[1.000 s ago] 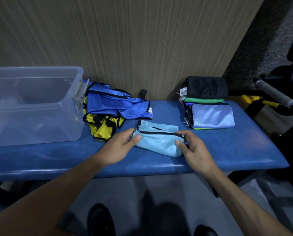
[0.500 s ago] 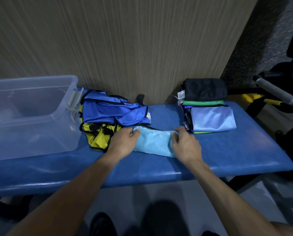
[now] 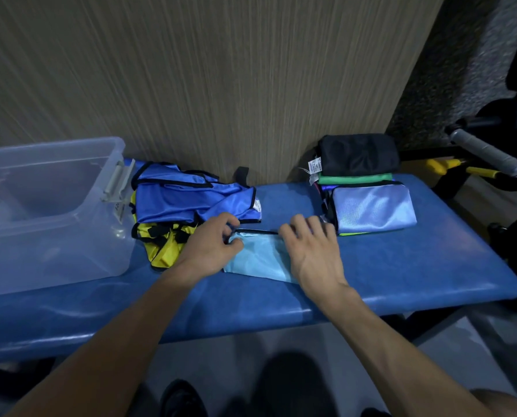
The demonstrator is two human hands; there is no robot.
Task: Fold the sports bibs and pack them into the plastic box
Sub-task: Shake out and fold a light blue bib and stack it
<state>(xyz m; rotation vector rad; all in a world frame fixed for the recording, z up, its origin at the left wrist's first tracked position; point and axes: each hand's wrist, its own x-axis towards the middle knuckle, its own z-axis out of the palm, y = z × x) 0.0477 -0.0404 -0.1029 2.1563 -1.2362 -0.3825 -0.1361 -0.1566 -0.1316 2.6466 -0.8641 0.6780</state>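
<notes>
At the far left a clear plastic storage box [image 3: 49, 212] with a grey latch handle sits on the blue padded vinyl bench [image 3: 401, 266], open at the top; nothing can be made out inside it. Just to its right, touching its wall, lies a loose heap of bibs: a royal-blue mesh sports bib with black trim [image 3: 188, 197] on top of a crumpled yellow bib with black trim [image 3: 164, 248], both pushed back toward the wood-grain wall panel [image 3: 221, 79].

Near the middle of the bench lies a folded light-blue mesh bib [image 3: 260, 257], flat on the padding, at the near edge of the royal-blue one. The left hand [image 3: 209, 251] is at its left end, fingers curled, thumb and forefinger pinching the black-trimmed far corner. The right hand [image 3: 314, 251] rests palm-down over its right part, fingers bent and spread, tips at the far edge; whether they clasp the cloth or only press on it cannot be told.

Further right stands a tidy stack of folded bibs [image 3: 362, 188]: a black one on top, green beneath, a pale lavender-blue one at the front. Beyond the bench's right end a grey-gripped metal bar [image 3: 485, 152] juts out.
</notes>
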